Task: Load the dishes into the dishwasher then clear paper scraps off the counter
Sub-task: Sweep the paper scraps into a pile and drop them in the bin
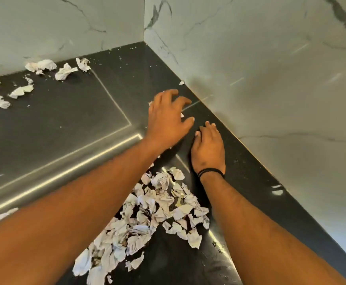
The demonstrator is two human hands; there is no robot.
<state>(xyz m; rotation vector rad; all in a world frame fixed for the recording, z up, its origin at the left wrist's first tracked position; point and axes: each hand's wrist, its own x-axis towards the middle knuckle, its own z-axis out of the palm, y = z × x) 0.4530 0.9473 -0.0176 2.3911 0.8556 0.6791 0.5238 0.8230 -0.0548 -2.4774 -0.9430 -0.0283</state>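
Even, soft light; glare streaks on the dark counter [69,120]; wide-angle bending at edges; slight motion blur.

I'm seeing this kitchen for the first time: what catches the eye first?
Two bare forearms reach in from below, the left hand and right hand spread low over the dark counter near the marble wall corner. Between the arms lies a big heap of crumpled paper scraps; more scraps sit along the far wall at the left.

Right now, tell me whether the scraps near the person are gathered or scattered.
Gathered. The paper scraps lie heaped in one pile between the forearms on the black counter; looser pieces sit apart along the far wall.
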